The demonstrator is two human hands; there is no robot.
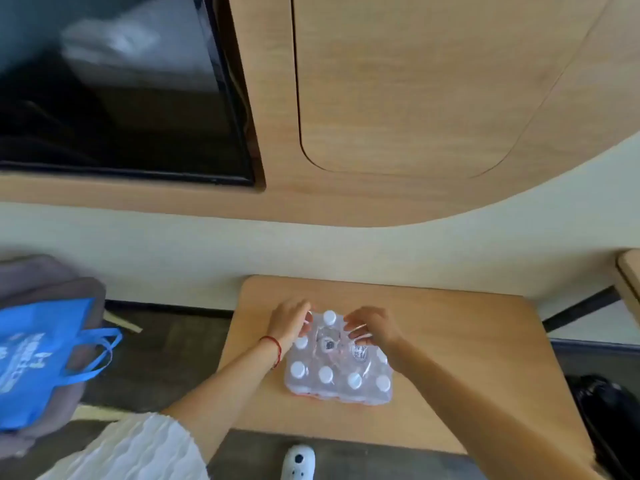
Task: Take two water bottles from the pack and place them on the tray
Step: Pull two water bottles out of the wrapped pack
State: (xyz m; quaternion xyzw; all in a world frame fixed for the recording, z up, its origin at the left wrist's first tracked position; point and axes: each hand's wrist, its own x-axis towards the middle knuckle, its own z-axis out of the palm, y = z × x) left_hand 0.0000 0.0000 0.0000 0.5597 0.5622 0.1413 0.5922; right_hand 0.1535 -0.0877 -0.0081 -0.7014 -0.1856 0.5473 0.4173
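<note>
Head view: shrink-wrapped water bottle pack on desk, mid-front. Left hand and right hand pinch wrap at far edge, fingers curled. Tear film apart evenly, brace pack. Tray unseen.

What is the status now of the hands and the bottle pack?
Both hands, left hand and right hand, pulling plastic wrap at far side of pack. No bottle out. No tray visible.
</note>
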